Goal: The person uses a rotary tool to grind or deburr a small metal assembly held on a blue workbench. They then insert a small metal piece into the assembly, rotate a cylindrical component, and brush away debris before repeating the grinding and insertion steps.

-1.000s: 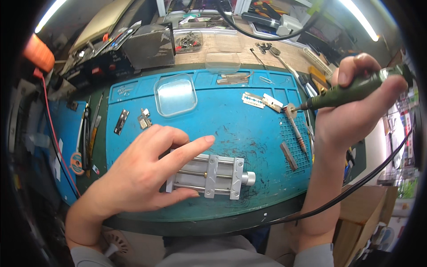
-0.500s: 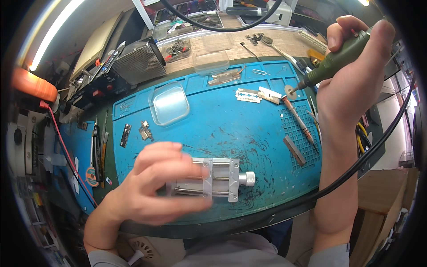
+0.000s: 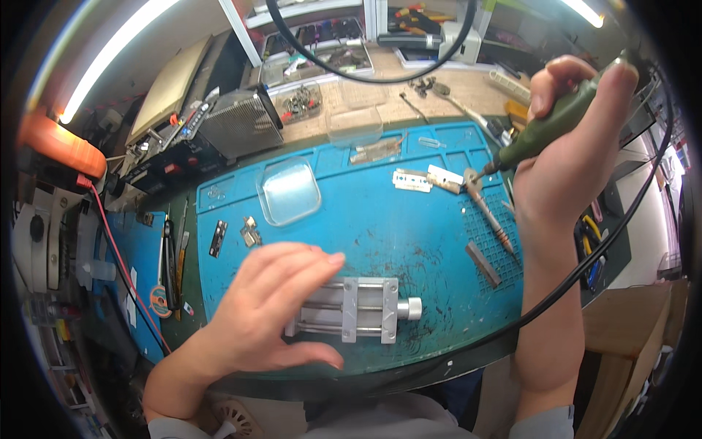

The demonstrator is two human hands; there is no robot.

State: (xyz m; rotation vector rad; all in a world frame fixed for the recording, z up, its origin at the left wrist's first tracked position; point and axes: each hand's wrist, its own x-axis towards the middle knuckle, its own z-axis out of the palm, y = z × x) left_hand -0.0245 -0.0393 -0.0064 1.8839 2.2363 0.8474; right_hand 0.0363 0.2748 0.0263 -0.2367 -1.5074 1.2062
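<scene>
My right hand (image 3: 561, 179) is raised at the right, fingers wrapped round a green rotary tool (image 3: 545, 133). A small round cutting disc (image 3: 470, 177) on the tool's tip hangs over the far right of the blue mat. At the front of the mat lies a silver metal vise (image 3: 350, 311) with a knurled knob (image 3: 414, 309) on its right end. My left hand (image 3: 256, 311) is over the vise's left end, thumb and fingers apart, holding nothing. The hand hides that end of the vise, and I cannot tell whether it touches it.
A clear plastic tray (image 3: 289, 192) stands on the blue mat (image 3: 365, 234). Small metal parts (image 3: 251, 232) and a dark strip (image 3: 218, 238) lie left of it. Right of it are a razor blade (image 3: 412, 180) and a copper-coloured pen-like tool (image 3: 488, 216). A black cable (image 3: 585, 282) crosses the right forearm.
My left hand has opened wider, its thumb now well apart from its fingers. The whole view has shifted, so the mat and vise sit slightly lower. The right hand still grips the rotary tool.
</scene>
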